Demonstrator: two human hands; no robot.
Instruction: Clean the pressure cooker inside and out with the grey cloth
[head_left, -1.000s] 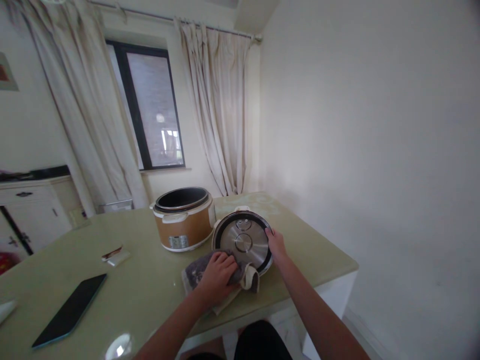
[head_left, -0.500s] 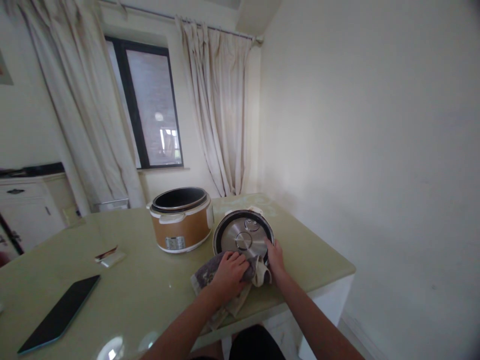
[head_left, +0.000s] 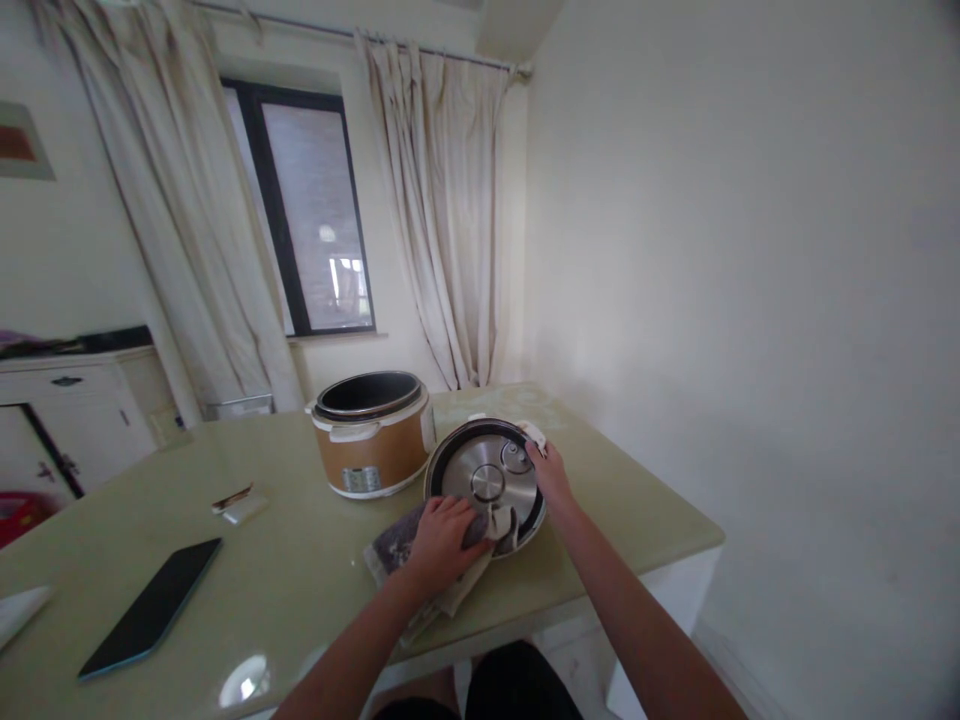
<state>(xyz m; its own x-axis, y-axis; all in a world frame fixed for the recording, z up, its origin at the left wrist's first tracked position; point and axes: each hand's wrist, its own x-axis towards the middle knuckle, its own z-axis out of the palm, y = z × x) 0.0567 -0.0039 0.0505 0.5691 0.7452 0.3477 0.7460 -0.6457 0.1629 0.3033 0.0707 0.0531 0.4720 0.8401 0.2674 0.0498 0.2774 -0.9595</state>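
Observation:
A round rice cooker lid is tilted with its shiny metal inner face towards me, above the table's near right part. My right hand grips its upper right rim, thumb on the inner side. Under my left hand is a grey and cream cloth, bunched and pressed to the lid's lower left edge; part of it hangs down over the tabletop. Just behind and to the left stands the brown and white rice cooker body, uncovered, with a dark inner pot in it.
On the pale green table lie a dark tablet at left and a small white packet beyond it. A white object shows at the left edge. The wall rises close on the right.
The lid has turned, its valve part moving right, and my right hand now holds it higher on the rim. My left hand and the cloth have shifted slightly left. The view has swung a little left.

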